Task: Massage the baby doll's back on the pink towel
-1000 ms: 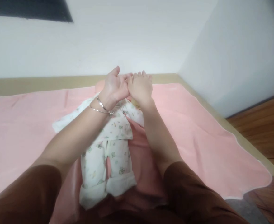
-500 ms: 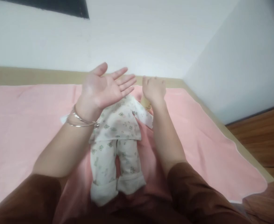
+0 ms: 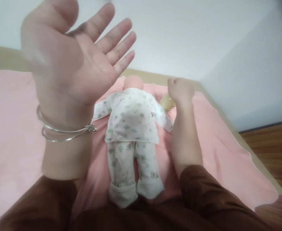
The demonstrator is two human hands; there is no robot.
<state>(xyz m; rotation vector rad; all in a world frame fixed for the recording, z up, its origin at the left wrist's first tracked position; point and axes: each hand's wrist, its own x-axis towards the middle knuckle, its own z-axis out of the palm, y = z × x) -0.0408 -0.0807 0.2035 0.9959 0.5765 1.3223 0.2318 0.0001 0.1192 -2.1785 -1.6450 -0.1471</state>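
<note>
A baby doll (image 3: 133,118) in a white printed top and trousers lies stretched out on the pink cloth (image 3: 210,134), its bare head away from me. My left hand (image 3: 80,57) is raised close to the camera, palm showing and fingers spread, with nothing in it. Two thin silver bangles (image 3: 66,133) circle that wrist. Beyond the doll's right-side sleeve, my right hand (image 3: 182,91) is closed around a yellowish bottle (image 3: 167,103) with small print. The bottle slants down toward the sleeve; its upper part is hidden by my fingers.
The pink cloth covers a tan surface whose edge (image 3: 249,147) runs along the back and right. White walls (image 3: 179,41) meet at a corner behind it. Brown wood (image 3: 270,150) shows lower at the right.
My left hand has come up and nearer the camera, uncovering the doll's head and far-left sleeve. The view has shifted, and my right hand still grips the bottle.
</note>
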